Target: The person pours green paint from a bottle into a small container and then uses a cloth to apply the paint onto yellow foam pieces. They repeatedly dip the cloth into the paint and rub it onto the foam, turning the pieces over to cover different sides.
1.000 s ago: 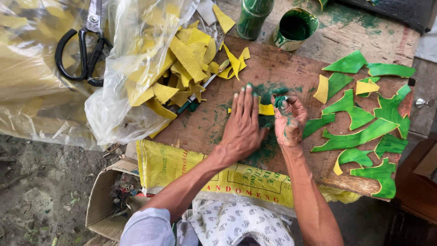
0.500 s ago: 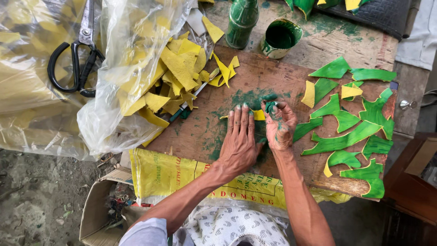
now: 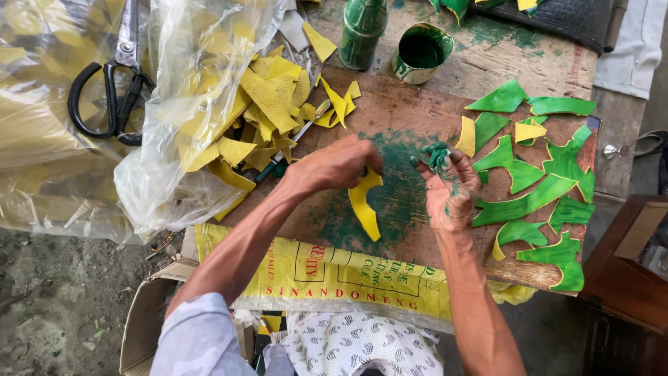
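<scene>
My left hand point(image 3: 335, 164) pinches the top of a curved yellow scrap piece point(image 3: 364, 205) that hangs down over the green-stained wooden board point(image 3: 410, 104). My right hand point(image 3: 449, 189), smeared with green paint, holds a small green-soaked dauber point(image 3: 436, 153) between its fingertips, just right of the yellow piece. A pile of yellow scraps point(image 3: 271, 104) lies at the board's left, partly under a clear plastic bag. Several green-painted pieces point(image 3: 536, 188) lie spread on the board's right side.
A green paint cup point(image 3: 422, 52) and a green bottle point(image 3: 362, 26) stand at the board's far edge. Black-handled scissors point(image 3: 111, 83) rest on plastic at the far left. A yellow woven sack point(image 3: 334, 275) covers the near edge. A cardboard box point(image 3: 142, 327) sits lower left.
My left hand was flat on the board; it has now lifted a yellow scrap off it. My right hand has shifted slightly right, palm turned up. The view shifted a little.
</scene>
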